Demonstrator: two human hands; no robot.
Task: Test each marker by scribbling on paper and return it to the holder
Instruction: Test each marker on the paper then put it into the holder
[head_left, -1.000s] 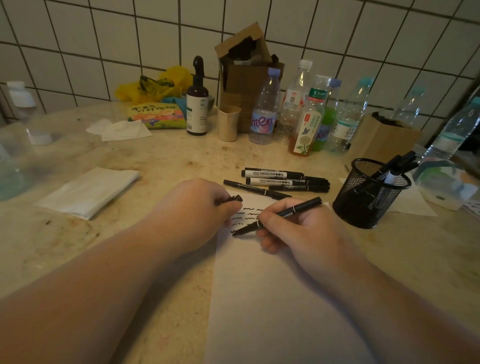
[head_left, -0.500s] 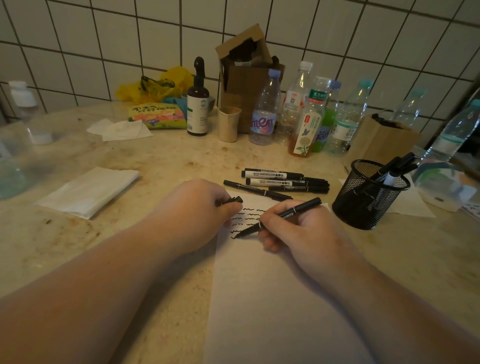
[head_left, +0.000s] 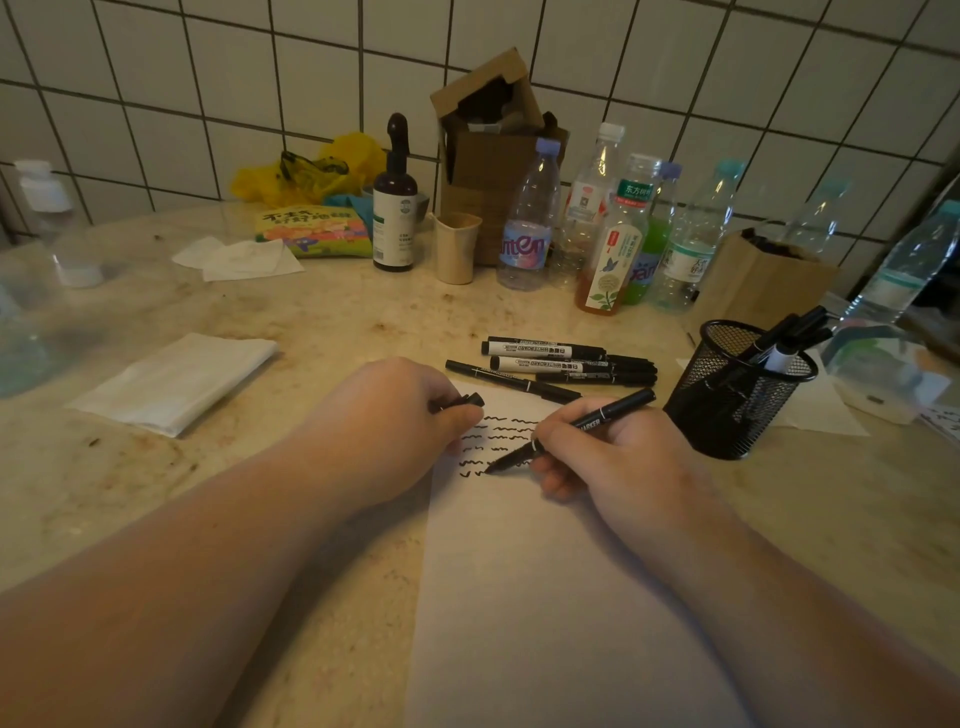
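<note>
My right hand (head_left: 608, 457) grips a black marker (head_left: 597, 421) with its tip down on the white paper (head_left: 545, 597), at the end of several rows of wavy scribbles (head_left: 498, 434). My left hand (head_left: 400, 421) rests on the paper's left edge and holds the marker's black cap (head_left: 470, 401) in curled fingers. Several more black markers (head_left: 561, 361) lie on the table just beyond the paper. A black mesh holder (head_left: 727, 389) stands to the right with a few markers (head_left: 789, 338) upright in it.
Plastic bottles (head_left: 613, 234), a dark pump bottle (head_left: 395, 208), a beige cup (head_left: 457, 247) and cardboard boxes (head_left: 488, 156) line the tiled wall. Folded tissue (head_left: 176, 379) lies at the left, a snack packet (head_left: 311, 231) beyond it. A plastic container (head_left: 883, 364) sits right of the holder.
The marker tip has slid left and down on the paper, adding a fresh squiggle on the lowest row. My left hand has stayed put with the cap.
</note>
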